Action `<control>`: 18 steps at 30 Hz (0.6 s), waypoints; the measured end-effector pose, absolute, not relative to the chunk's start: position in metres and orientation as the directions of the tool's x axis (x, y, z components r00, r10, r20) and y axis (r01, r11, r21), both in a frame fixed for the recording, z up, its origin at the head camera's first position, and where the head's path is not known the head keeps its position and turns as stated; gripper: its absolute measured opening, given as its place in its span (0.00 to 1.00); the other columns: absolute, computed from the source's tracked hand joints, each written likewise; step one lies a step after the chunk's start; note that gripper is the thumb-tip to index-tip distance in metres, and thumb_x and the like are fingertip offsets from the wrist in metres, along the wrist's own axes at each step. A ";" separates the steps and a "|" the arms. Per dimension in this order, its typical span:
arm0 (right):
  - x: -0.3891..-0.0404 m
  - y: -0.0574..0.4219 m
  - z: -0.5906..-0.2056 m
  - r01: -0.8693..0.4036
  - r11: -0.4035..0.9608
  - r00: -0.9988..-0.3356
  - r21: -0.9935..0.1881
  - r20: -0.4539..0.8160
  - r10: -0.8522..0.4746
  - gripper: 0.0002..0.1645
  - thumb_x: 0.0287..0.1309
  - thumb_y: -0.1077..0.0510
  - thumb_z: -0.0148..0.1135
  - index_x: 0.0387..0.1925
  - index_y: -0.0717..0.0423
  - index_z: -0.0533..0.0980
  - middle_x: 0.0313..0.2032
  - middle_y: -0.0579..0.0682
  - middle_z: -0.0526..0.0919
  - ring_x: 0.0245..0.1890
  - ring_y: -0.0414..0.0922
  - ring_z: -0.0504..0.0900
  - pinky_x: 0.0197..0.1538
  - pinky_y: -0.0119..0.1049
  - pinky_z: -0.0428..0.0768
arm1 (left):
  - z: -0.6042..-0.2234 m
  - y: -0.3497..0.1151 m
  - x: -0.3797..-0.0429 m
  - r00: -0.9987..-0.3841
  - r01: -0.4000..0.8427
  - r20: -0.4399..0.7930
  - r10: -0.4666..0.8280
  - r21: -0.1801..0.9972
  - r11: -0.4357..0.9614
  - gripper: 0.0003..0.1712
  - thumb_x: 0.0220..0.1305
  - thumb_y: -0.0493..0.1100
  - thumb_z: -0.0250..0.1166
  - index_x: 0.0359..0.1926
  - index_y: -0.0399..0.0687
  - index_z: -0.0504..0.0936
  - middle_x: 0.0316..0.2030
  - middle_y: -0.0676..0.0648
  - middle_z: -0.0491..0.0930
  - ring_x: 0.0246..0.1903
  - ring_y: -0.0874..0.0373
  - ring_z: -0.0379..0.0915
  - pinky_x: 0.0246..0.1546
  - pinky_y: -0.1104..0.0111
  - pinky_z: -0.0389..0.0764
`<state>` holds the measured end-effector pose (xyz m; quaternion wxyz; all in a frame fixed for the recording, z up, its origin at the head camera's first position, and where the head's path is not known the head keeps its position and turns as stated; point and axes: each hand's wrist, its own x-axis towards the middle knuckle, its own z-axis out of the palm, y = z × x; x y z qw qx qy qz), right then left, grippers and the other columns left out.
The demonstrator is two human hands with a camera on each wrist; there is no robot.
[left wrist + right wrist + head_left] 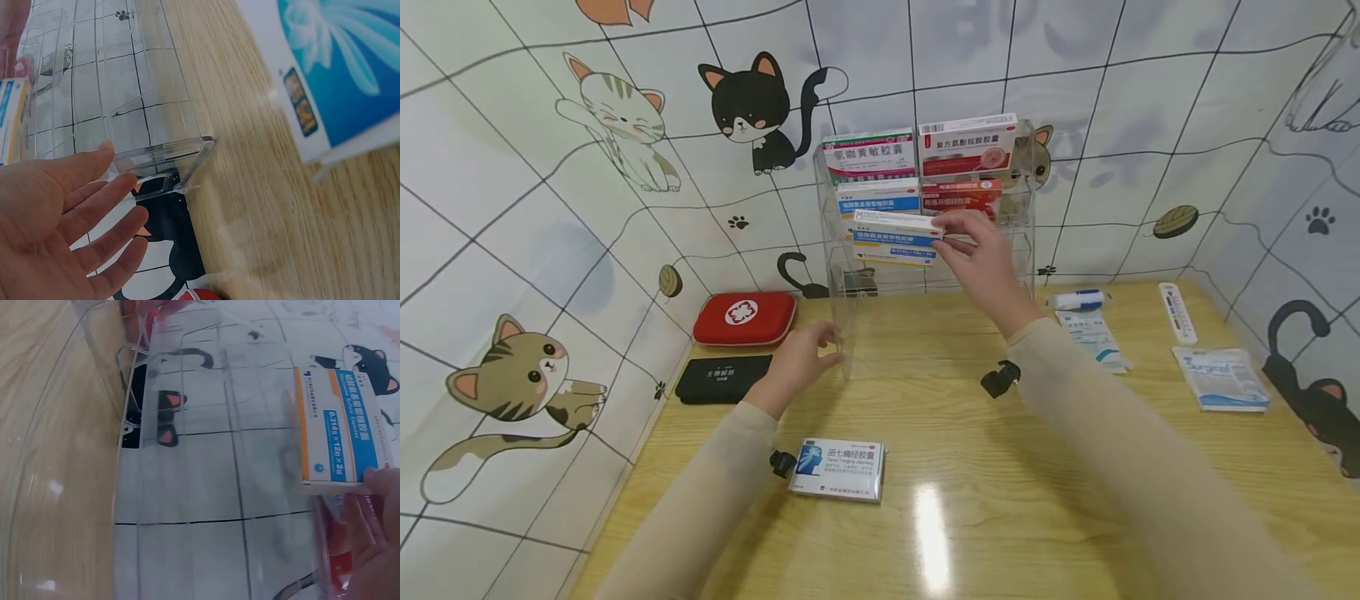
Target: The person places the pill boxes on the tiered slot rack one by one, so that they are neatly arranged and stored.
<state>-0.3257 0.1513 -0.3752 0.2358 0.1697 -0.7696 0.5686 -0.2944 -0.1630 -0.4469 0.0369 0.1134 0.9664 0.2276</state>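
My right hand (976, 258) pinches the right end of a white, blue and yellow medicine box (897, 239) in front of a clear acrylic rack (844, 333). In the right wrist view, that box (340, 425) shows its blue-banded face. A similar blue-and-white box (877, 197) stands behind it on the rack, beside a red medicine box (973, 196). Above them are a green-and-white box (871, 155) and a white-and-red box (967, 147). At the rack's lower left side is my left hand (801, 360); its fingers, fairly straight in the left wrist view, lie against the clear edge.
A white-and-blue medicine box (838, 469) lies at the table's front. On the left are a red case (745, 318) and a black case (721, 379). To the right lie a white tube (1078, 300), a flat packet (1092, 337), a white strip (1177, 312) and a surgical pack (1221, 379).
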 end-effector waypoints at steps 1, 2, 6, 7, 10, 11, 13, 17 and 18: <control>-0.331 0.149 -0.377 -0.530 0.293 -0.830 -0.796 0.558 0.015 0.15 0.66 0.62 0.68 0.53 0.49 0.83 0.55 0.45 0.79 0.55 0.41 0.83 0.60 0.34 0.83 | -0.446 -0.164 -0.295 -0.971 0.207 -0.018 0.240 0.450 0.869 0.28 0.65 0.47 0.74 0.63 0.50 0.78 0.56 0.45 0.85 0.59 0.45 0.79 0.59 0.51 0.82; -0.335 0.147 -0.379 -0.531 0.289 -0.829 -0.797 0.559 0.019 0.15 0.66 0.62 0.68 0.53 0.49 0.83 0.56 0.46 0.80 0.55 0.41 0.83 0.60 0.35 0.83 | -0.446 -0.164 -0.295 -0.970 0.211 -0.014 0.243 0.452 0.867 0.28 0.65 0.47 0.74 0.63 0.49 0.78 0.56 0.45 0.85 0.59 0.45 0.79 0.59 0.51 0.82; -0.348 0.141 -0.386 -0.521 0.312 -0.838 -0.794 0.545 -0.012 0.15 0.65 0.64 0.69 0.52 0.49 0.84 0.56 0.46 0.80 0.55 0.43 0.83 0.60 0.36 0.84 | -0.445 -0.164 -0.295 -0.967 0.222 -0.012 0.256 0.456 0.862 0.29 0.66 0.47 0.73 0.65 0.49 0.77 0.56 0.45 0.85 0.58 0.47 0.79 0.59 0.51 0.82; -0.350 0.139 -0.387 -0.519 0.319 -0.842 -0.793 0.539 -0.028 0.15 0.65 0.64 0.68 0.52 0.50 0.84 0.57 0.47 0.79 0.55 0.43 0.83 0.60 0.36 0.84 | -0.446 -0.164 -0.295 -0.967 0.222 -0.012 0.255 0.454 0.863 0.29 0.66 0.47 0.73 0.65 0.49 0.77 0.56 0.45 0.85 0.58 0.47 0.79 0.59 0.51 0.82; -0.353 0.136 -0.390 -0.518 0.334 -0.846 -0.788 0.530 -0.061 0.15 0.65 0.64 0.68 0.52 0.52 0.84 0.56 0.48 0.80 0.56 0.45 0.83 0.59 0.37 0.85 | -0.446 -0.163 -0.294 -0.968 0.222 -0.008 0.252 0.451 0.865 0.29 0.65 0.47 0.73 0.65 0.50 0.77 0.56 0.46 0.86 0.58 0.48 0.79 0.58 0.52 0.82; -0.353 0.135 -0.390 -0.513 0.336 -0.849 -0.790 0.523 -0.066 0.15 0.65 0.65 0.68 0.52 0.52 0.84 0.56 0.48 0.80 0.57 0.45 0.83 0.59 0.38 0.85 | -0.446 -0.163 -0.294 -0.967 0.223 -0.007 0.253 0.450 0.865 0.29 0.65 0.47 0.73 0.64 0.50 0.77 0.56 0.46 0.86 0.57 0.48 0.79 0.58 0.52 0.82; -0.352 0.133 -0.391 -0.505 0.338 -0.855 -0.794 0.513 -0.074 0.15 0.65 0.65 0.68 0.52 0.52 0.84 0.57 0.48 0.80 0.57 0.46 0.83 0.59 0.39 0.85 | -0.446 -0.163 -0.294 -0.967 0.222 -0.009 0.253 0.451 0.865 0.29 0.65 0.47 0.73 0.65 0.50 0.77 0.56 0.46 0.85 0.58 0.48 0.79 0.58 0.52 0.82; -0.350 0.129 -0.394 -0.502 0.360 -0.859 -0.786 0.500 -0.106 0.16 0.64 0.64 0.69 0.53 0.52 0.85 0.58 0.49 0.79 0.59 0.47 0.83 0.58 0.39 0.85 | -0.445 -0.163 -0.294 -0.971 0.205 -0.021 0.239 0.451 0.869 0.29 0.65 0.48 0.73 0.65 0.51 0.77 0.57 0.46 0.85 0.58 0.48 0.79 0.59 0.52 0.82; -0.350 0.128 -0.395 -0.507 0.364 -0.857 -0.782 0.502 -0.116 0.16 0.64 0.64 0.69 0.53 0.53 0.85 0.59 0.50 0.79 0.59 0.47 0.83 0.58 0.39 0.85 | -0.445 -0.164 -0.294 -0.972 0.201 -0.022 0.236 0.450 0.870 0.29 0.65 0.48 0.73 0.65 0.51 0.77 0.57 0.46 0.85 0.58 0.48 0.79 0.59 0.52 0.82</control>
